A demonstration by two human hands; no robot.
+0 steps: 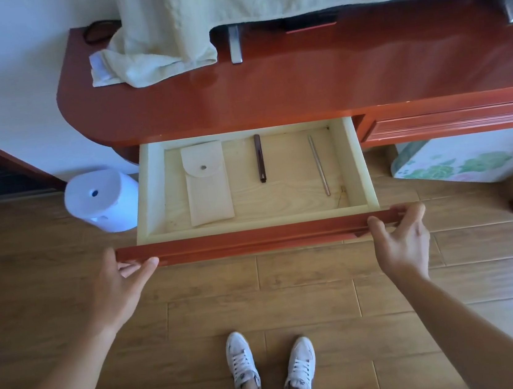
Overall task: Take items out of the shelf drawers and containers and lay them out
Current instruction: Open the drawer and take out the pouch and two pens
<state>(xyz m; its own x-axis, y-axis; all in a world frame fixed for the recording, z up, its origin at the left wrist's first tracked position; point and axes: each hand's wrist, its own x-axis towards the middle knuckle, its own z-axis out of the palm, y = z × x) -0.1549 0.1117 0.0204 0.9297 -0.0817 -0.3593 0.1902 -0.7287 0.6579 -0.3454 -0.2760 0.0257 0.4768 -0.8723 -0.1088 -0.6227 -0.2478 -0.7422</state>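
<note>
With both palms at its front, open drawer point(257, 223): left hand point(123, 277), right hand point(399, 238).

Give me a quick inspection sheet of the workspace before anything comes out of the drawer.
Surface: red cabinet top, glossy, mostly bare at the front.
Job's things: open drawer holds a beige snap pouch, a dark pen and a slim metal pen, all lying apart.
Clutter: pale cloth draped over the top's back left.
Grippers: left hand and right hand grip the drawer front at its ends.
Cables: dark loop at the back left corner, possibly a cord.
Surroundings: white cylindrical bin left of the drawer, wooden floor.
</note>
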